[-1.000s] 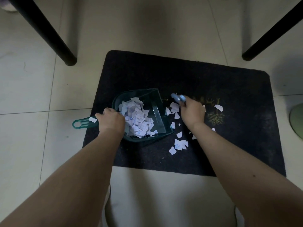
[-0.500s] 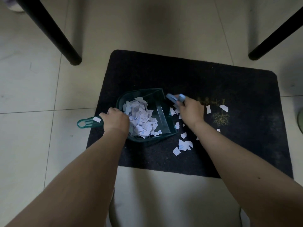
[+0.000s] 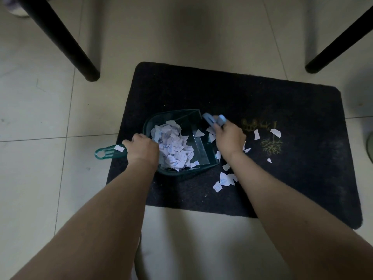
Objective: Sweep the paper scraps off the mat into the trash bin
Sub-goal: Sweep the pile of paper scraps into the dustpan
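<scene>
Head view shows your left hand (image 3: 142,149) gripping the green dustpan (image 3: 181,142) on the mat (image 3: 232,93), while your right hand (image 3: 229,137), clutching the blue brush (image 3: 214,120), has barely shifted (scraps (image 3: 225,179) remain outside), so more strokes seem needed.

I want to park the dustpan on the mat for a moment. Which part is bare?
The mat's far strip, beyond the dustpan, is bare, as is its right end. Scraps crowd the area around the right hand.
</scene>
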